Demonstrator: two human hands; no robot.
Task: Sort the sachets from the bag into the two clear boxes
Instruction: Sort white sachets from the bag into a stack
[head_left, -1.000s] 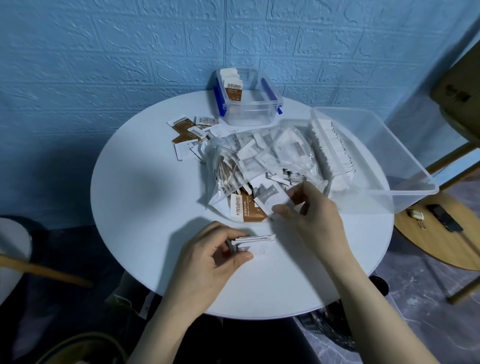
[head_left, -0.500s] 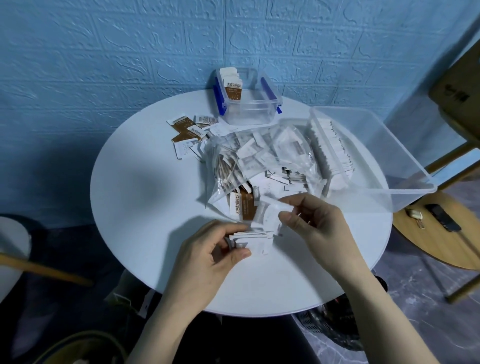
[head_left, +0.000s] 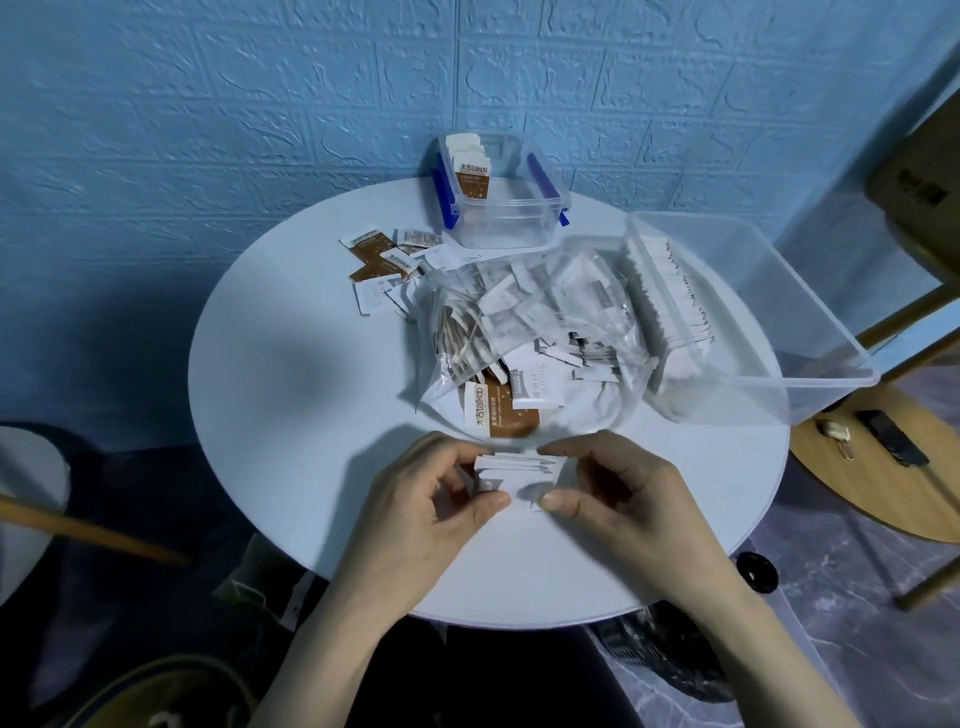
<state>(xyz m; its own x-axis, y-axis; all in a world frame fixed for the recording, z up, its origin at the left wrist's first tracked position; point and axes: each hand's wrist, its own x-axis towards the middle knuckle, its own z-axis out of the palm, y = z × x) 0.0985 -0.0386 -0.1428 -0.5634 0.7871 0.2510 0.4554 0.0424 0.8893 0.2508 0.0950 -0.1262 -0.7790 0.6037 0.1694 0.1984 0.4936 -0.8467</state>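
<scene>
Two hands meet over the near edge of the round white counter (head_left: 291, 467), just in front of the clear plastic bag (head_left: 524, 332). The left hand (head_left: 415, 519) and the right hand (head_left: 623, 509) each curl thumb and fingers round opposite ends of a small stack of white sachets (head_left: 519, 470), pinching it between them just above the counter. The bag lies slumped at the counter's middle, full of white sachets, with a brown sachet (head_left: 498, 415) poking from its mouth toward the hands. Behind the bag, at the counter's far edge, stands the small clear box (head_left: 501, 223) with blue clips, brown sachets upright at its left end. Right of the bag sits the large clear box (head_left: 810, 332), a row of white sachets standing along its left wall. Loose sachets (head_left: 384, 265) lie scattered left of the small box.
</scene>
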